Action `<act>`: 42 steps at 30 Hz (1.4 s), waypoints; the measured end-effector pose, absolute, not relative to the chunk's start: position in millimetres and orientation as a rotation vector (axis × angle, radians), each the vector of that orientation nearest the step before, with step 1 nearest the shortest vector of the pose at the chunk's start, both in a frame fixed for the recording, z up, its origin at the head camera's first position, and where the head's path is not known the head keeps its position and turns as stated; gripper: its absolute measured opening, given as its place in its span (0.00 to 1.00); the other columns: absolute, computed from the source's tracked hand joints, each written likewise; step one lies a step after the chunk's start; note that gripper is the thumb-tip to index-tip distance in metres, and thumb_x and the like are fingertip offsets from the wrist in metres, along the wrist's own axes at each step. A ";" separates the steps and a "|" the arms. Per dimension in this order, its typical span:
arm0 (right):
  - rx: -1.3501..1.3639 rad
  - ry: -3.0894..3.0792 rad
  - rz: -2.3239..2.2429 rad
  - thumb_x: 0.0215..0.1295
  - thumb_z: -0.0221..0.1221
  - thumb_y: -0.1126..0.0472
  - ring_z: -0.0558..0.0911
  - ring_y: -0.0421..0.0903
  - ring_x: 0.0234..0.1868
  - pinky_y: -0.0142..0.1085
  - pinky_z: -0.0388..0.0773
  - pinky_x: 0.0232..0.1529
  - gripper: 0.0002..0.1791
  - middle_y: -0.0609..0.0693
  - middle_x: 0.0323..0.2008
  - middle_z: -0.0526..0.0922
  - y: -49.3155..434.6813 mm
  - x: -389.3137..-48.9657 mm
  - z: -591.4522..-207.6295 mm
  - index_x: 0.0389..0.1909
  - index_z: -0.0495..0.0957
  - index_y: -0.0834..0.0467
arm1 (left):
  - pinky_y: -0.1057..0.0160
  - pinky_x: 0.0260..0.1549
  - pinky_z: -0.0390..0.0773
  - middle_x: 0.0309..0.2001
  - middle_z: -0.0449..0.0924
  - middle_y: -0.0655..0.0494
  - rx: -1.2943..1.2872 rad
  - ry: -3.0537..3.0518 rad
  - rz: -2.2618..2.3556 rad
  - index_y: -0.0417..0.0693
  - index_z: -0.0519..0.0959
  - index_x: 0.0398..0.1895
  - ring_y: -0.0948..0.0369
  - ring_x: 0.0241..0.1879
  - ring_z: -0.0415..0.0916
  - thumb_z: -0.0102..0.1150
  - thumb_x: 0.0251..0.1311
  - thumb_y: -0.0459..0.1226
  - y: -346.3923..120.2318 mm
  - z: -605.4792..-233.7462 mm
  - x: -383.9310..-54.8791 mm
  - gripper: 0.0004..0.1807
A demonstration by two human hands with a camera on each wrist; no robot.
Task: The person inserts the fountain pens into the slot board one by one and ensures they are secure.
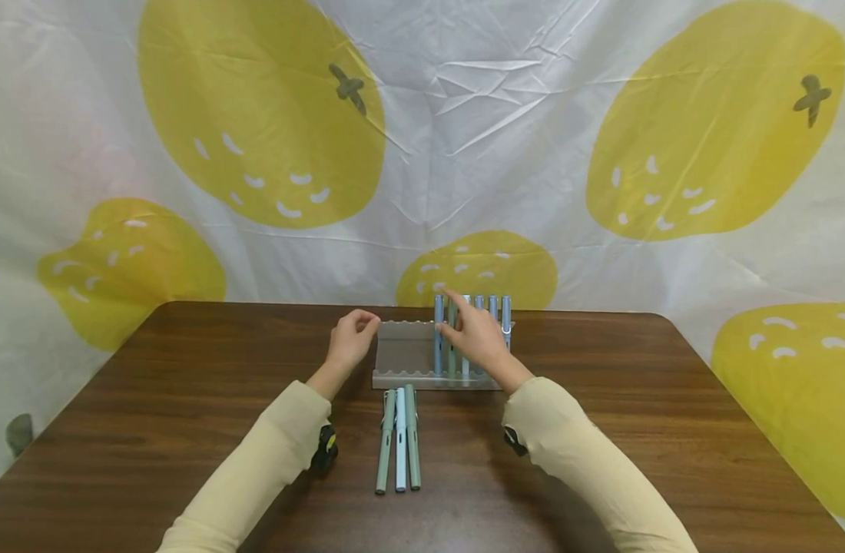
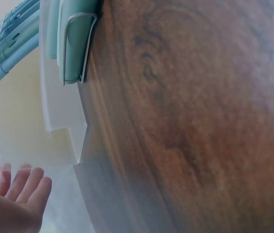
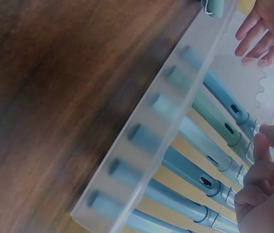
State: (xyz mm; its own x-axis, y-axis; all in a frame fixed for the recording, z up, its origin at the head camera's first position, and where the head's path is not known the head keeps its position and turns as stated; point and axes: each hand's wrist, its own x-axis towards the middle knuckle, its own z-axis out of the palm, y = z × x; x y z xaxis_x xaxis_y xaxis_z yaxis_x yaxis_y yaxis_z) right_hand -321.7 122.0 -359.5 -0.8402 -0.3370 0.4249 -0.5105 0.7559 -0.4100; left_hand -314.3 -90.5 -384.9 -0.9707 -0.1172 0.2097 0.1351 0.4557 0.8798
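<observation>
A translucent pen rack [image 1: 403, 349] with notched edges stands on the table, its right part filled with upright capped pens. At its upper left corner, my left hand [image 1: 351, 338] pinches the edge, with fingertips showing hazily through the panel in the left wrist view. My right hand [image 1: 481, 334] is at the leftmost racked pen, a blue pen [image 1: 438, 346]. Its index finger extends by the cap top and its thumb lies lower, apart from the index finger. Beside that pen stand a green pen [image 3: 214, 116], a light blue pen [image 3: 200, 141] and several blue pens, partly hidden by my right hand.
Three capped pens lie side by side before the rack: a green pen [image 1: 385, 445], a pale blue pen [image 1: 400, 445] and another green pen [image 1: 412, 442]. The brown wooden table [image 1: 256, 353] meets a lemon-print cloth [image 1: 478, 153] behind.
</observation>
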 end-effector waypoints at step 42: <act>0.967 -2.750 0.846 0.56 0.58 0.56 0.67 0.35 0.12 0.29 0.65 0.14 0.16 0.38 0.14 0.70 135.4 -267.6 -394.3 0.45 0.74 0.58 | 0.54 0.42 0.70 0.40 0.77 0.43 -0.023 -2.472 -1.541 0.37 0.75 0.39 0.50 0.43 0.72 0.50 0.61 0.37 -90.9 -384.1 -314.0 0.12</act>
State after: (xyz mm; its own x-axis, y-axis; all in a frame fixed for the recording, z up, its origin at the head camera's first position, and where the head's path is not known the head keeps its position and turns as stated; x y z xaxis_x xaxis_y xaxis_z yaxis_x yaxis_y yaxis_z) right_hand -267.6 135.4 -394.3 -0.7919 -0.5464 0.2728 -0.6052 0.6427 -0.4697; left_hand -314.0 -90.9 -384.1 -0.9738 -0.1069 0.2005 0.1330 0.4472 0.8845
